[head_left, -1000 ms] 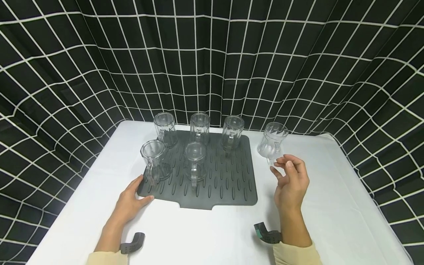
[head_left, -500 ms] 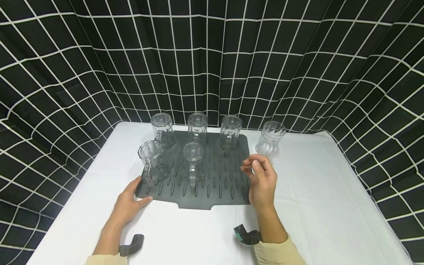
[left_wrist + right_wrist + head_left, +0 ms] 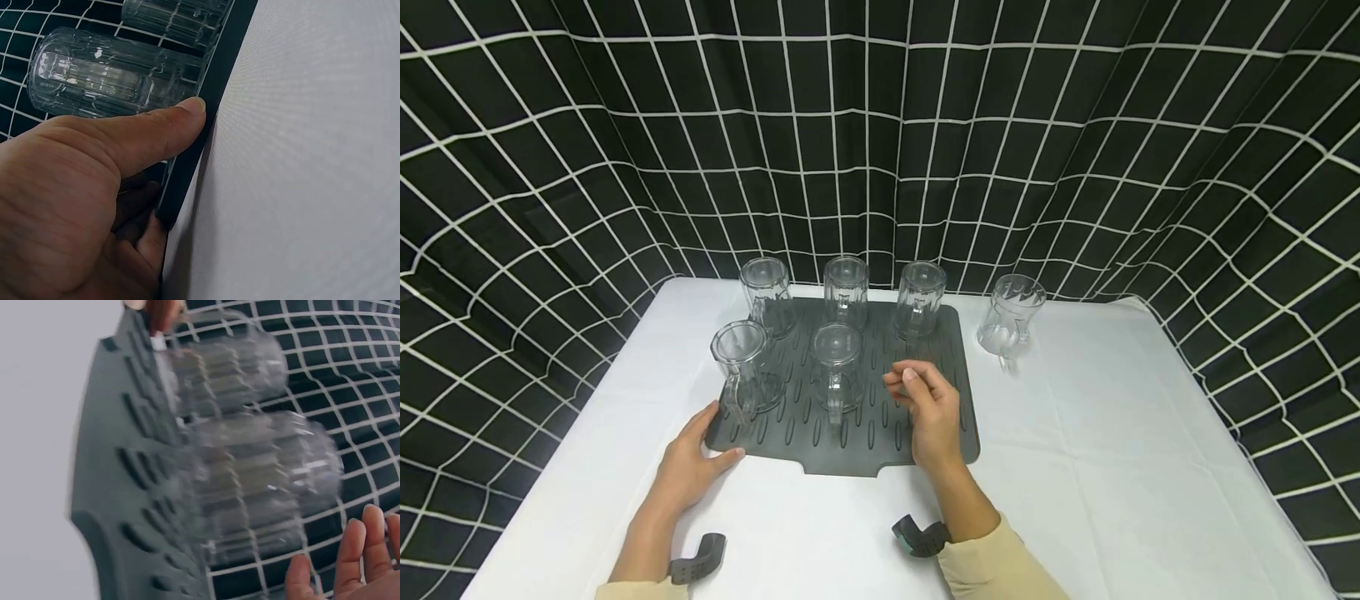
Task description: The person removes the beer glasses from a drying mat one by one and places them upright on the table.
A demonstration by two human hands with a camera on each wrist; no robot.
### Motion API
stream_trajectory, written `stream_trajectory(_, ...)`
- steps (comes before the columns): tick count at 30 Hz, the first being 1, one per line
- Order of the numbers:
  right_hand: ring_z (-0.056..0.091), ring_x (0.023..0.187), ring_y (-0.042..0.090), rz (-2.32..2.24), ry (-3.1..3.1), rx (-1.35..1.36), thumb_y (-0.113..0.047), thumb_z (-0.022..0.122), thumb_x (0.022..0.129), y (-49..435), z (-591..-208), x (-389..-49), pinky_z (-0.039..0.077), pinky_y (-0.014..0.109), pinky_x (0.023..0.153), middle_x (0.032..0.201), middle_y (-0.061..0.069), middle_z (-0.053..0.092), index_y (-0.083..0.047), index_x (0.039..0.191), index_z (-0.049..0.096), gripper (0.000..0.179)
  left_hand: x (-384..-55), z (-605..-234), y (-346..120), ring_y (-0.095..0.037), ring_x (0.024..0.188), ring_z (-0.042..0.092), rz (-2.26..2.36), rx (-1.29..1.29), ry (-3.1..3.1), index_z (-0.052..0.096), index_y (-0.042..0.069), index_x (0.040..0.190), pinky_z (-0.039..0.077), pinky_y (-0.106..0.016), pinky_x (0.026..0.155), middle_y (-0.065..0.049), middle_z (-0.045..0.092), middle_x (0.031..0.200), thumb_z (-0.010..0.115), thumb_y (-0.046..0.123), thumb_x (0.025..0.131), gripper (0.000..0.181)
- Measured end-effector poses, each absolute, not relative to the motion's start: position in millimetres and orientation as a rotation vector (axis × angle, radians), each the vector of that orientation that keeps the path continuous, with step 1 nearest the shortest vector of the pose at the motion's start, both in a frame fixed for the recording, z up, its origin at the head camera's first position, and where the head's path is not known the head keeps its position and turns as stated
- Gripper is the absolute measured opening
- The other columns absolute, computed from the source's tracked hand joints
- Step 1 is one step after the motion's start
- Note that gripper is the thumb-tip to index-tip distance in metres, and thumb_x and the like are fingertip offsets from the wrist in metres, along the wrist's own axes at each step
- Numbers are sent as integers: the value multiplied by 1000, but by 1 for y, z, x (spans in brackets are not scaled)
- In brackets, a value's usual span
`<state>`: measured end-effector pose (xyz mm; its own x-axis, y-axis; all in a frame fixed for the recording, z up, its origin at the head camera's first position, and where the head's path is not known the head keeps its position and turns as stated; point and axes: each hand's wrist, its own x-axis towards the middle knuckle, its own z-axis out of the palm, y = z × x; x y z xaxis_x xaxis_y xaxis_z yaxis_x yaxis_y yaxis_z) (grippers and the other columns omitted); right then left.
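Observation:
My left hand [image 3: 688, 458] rests at the near left corner of a dark grey drying mat [image 3: 842, 454]. Its thumb [image 3: 187, 112] lies along the front edge, and the fingers reach to the left side. Several clear glass mugs stand upside down on the mat: three at the back, and a front left mug [image 3: 747, 362] and a front middle mug [image 3: 837, 367], handles toward me. My right hand [image 3: 932, 408] hovers over the mat's right part, fingers loosely bent, holding nothing, right of the front middle mug [image 3: 262, 475]. Off the mat's right side, an upright glass mug [image 3: 1009, 321] stands on the table.
A white cloth covers the table [image 3: 1120, 433]. Behind and on both sides hangs a black curtain [image 3: 820, 125] with a white grid. The back row's right mug [image 3: 920, 300] stands near the mat's far right corner. Each wrist wears a dark camera mount.
My right hand has moved left, from beside the upright mug on the table to over the mat, empty throughout. The left hand and the mugs stay in place; the head view shifts slightly.

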<state>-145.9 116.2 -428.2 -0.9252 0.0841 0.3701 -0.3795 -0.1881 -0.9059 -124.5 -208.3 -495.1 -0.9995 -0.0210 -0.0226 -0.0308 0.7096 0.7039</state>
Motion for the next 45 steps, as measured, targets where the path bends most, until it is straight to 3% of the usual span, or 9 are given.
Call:
stream_trajectory(6,61,91,36,2215,-1917,290,-15,49,98,102,-439,-150,54,50,80,96,21,64,11,104,61,29,-126,-493,-207,-47,137,23,1195,-45,2880,26,0,150,23,-62,108,-27,25,152,76,19,82,87)
stream_trajectory(15,60,95,35,2259,-2077,260,-22,52,97,86,-452,-153,53,50,81,99,16,65,6,106,63,31,-124,-492,-211,-48,136,25,1170,-54,2896,26,-1,150,24,-63,107,-27,26,151,76,20,81,87)
stream_trajectory(18,59,99,39,2259,-2125,273,-23,52,97,82,-456,-154,51,53,84,101,16,65,4,108,63,31,-124,-493,-212,-48,136,25,1175,-59,2894,26,-1,150,24,-63,107,-27,26,151,76,19,81,87)
stream_trajectory(22,60,98,34,2243,-2188,268,-23,52,98,76,-462,-154,50,57,86,100,13,66,3,108,65,31,-123,-494,-212,-48,136,25,1184,-61,2884,26,-1,150,24,-62,108,-27,25,152,77,19,81,88)
stream_trajectory(27,60,98,26,2284,-2224,281,-24,53,98,72,-466,-155,51,54,86,103,12,69,3,110,64,32,-124,-494,-211,-47,136,25,1196,-55,2889,27,-1,150,24,-62,108,-26,26,152,77,19,81,87)
stream_trajectory(33,61,103,26,2334,-2233,340,-25,53,98,70,-466,-156,52,46,86,109,13,67,3,113,63,33,-125,-493,-210,-47,136,25,1191,-63,2881,26,0,150,24,-61,108,-25,25,152,76,19,82,87)
stream_trajectory(45,64,101,22,2406,-2213,359,-18,61,97,64,-469,-157,54,44,86,108,18,67,3,108,66,24,-125,-493,-208,-47,137,24,1201,-83,2870,26,2,151,23,-62,108,-25,24,153,76,19,81,88)
